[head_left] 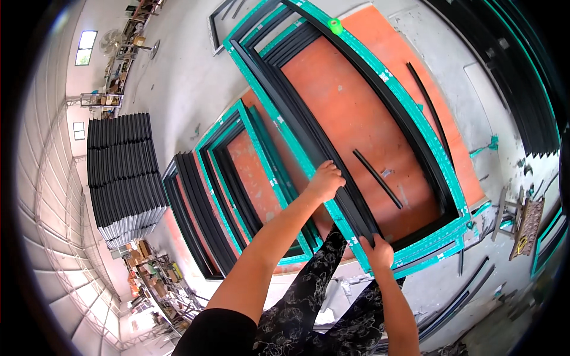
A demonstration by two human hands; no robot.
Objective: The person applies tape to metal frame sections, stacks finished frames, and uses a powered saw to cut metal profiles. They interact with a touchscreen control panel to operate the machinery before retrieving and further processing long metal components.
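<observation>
A large window frame (409, 118), black inside with green tape along its faces, lies across an orange sheet in front of me. My left hand (326, 180) is closed over the middle of its near long side, fingers curled over the dark inner edge. Closer to me, my right hand (380, 254) grips the same side near the corner, thumb and fingers against the dark bar. What lies under my fingers is partly hidden. Inside the frame, a loose black strip (377, 178) rests on the orange sheet (338, 89). A green tape roll (335, 26) sits on the far side.
Smaller green-taped frames (237, 172) lie at left, beside a tall stack of dark profiles (122, 172). Long dark profiles (504, 65) are stacked at upper right. Another black strip (428, 110) lies beyond the frame. A small bench (525, 228) stands at right.
</observation>
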